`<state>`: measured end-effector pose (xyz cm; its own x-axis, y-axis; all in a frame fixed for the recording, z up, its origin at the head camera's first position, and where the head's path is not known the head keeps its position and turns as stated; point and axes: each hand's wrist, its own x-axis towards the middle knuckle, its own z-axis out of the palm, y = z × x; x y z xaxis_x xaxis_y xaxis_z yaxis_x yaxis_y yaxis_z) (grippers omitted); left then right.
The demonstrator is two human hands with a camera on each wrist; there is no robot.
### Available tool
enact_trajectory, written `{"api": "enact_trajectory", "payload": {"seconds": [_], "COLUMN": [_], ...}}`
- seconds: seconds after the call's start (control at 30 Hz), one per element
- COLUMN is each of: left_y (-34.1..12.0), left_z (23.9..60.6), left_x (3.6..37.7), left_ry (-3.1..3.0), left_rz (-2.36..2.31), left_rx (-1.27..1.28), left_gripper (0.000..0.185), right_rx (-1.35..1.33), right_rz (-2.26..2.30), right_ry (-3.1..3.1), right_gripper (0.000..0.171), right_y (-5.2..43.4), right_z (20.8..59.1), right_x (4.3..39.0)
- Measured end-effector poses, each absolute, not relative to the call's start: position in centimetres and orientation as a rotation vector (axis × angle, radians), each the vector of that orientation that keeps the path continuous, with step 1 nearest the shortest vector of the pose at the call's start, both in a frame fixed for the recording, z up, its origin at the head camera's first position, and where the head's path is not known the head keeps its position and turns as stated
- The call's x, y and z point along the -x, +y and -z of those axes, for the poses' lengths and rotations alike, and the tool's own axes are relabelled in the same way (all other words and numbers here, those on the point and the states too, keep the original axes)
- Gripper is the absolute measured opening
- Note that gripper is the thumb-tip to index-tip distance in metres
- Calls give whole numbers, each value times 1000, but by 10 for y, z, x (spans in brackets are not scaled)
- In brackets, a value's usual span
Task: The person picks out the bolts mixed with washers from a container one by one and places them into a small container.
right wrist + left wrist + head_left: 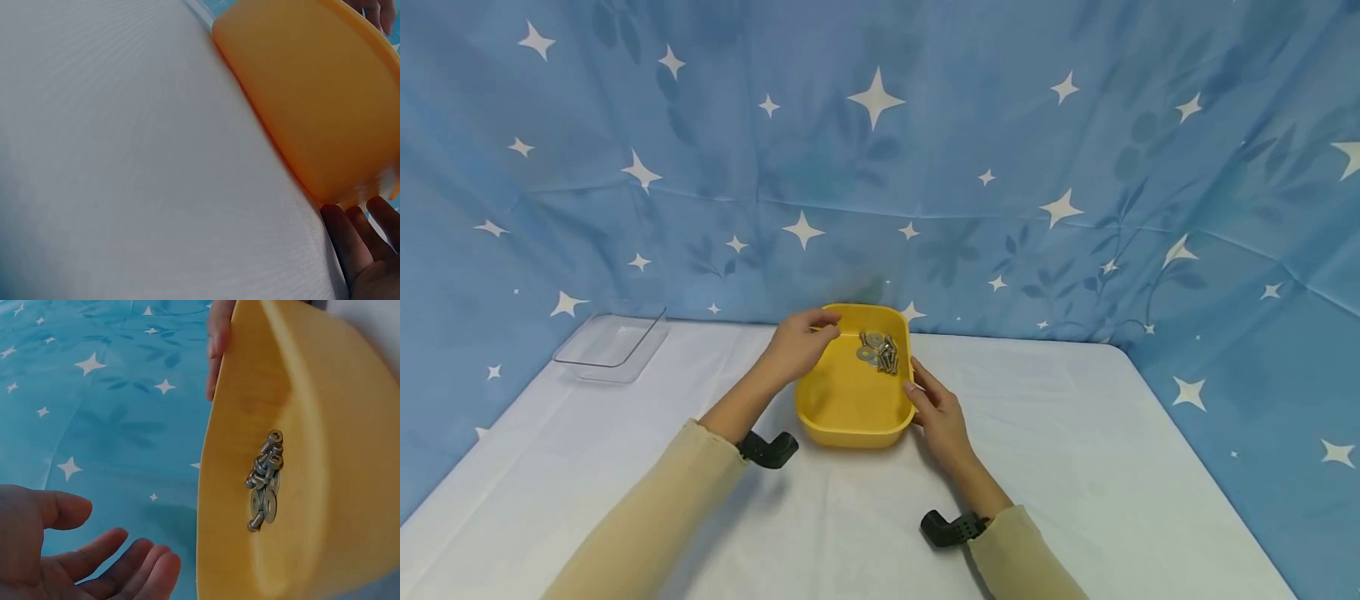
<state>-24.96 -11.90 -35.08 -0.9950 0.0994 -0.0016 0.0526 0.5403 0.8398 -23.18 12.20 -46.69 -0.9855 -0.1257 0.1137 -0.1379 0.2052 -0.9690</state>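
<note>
A yellow plastic tray point(851, 398) stands on the white-covered table. Several hex-socket screws point(273, 461) and flat washers point(270, 506) lie in a small pile inside it, toward its right side in the head view. My left hand point(805, 342) hovers at the tray's left rim, fingers loosely bent and holding nothing. Its thumb and fingers point(94, 555) are spread apart in the left wrist view. My right hand point(942, 416) holds the tray's right side, thumb at the rim and fingers against the outer wall. In the right wrist view, fingertips point(344, 228) meet the yellow wall low down.
A clear rectangular container point(613, 346) stands at the table's back left. Behind the table hangs a blue curtain point(940, 158) with white stars. The white tablecloth point(1075, 450) spreads around the tray. Both wrists carry black camera mounts point(769, 451).
</note>
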Motion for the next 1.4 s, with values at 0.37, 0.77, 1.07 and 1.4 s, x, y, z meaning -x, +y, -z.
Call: {"api": "enact_trajectory", "payload": {"seconds": [0.37, 0.77, 1.07, 1.4], "left_y": [-98, -103, -81, -74], "left_z": [358, 473, 389, 395], "left_x": [303, 420, 346, 346], "left_ry": [2239, 1956, 2192, 2131], "left_rz": [-1723, -1902, -1613, -1796], "left_rx": [3, 11, 374, 488], "left_gripper": [53, 45, 33, 31], "right_rx": [-321, -290, -296, -313], "right_rz": [-2065, -2133, -2190, -2171], "right_ry": [-2373, -2332, -2301, -2316], "right_gripper": [50, 50, 49, 50], "right_y": [128, 127, 128, 129], "right_z": [467, 471, 470, 469], "right_x": [238, 235, 237, 237]}}
